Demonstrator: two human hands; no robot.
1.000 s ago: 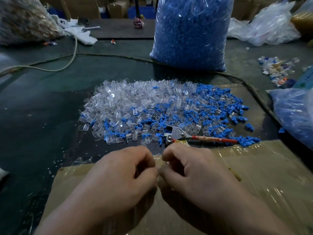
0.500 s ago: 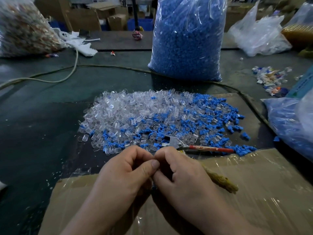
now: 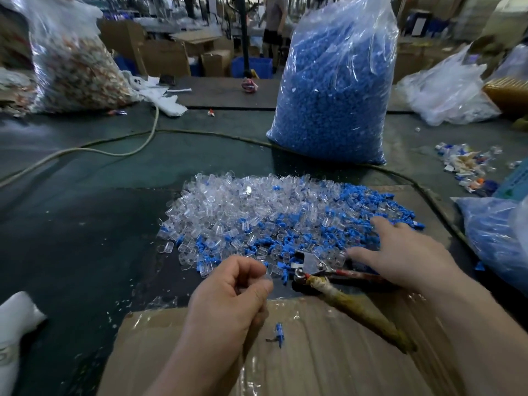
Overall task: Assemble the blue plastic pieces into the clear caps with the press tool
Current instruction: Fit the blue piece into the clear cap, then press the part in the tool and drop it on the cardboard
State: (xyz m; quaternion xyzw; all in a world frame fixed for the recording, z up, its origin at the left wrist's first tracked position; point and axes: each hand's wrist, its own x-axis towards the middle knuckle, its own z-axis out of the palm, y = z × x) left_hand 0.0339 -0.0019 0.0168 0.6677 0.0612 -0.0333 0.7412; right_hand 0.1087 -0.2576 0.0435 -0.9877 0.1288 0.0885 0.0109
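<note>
A heap of clear caps mixed with blue plastic pieces lies on the dark table in front of me. The press tool, a plier-like metal head with a red handle and a tape-wrapped handle, lies at the heap's near edge. My left hand is curled and pinches a clear cap between thumb and fingers. Over the right side of the heap, above the tool, my right hand reaches with spread fingers and holds nothing. One blue piece lies alone on the taped cardboard.
A tall clear bag of blue pieces stands behind the heap. A cable crosses the table. A bag of blue parts sits at the right, a bag of mixed parts at the back left, scrap bits at the far right.
My hands were together near the cardboard. The right hand has now left and reached forward over the heap, while the left keeps a cap. A blue piece now lies on the cardboard.
</note>
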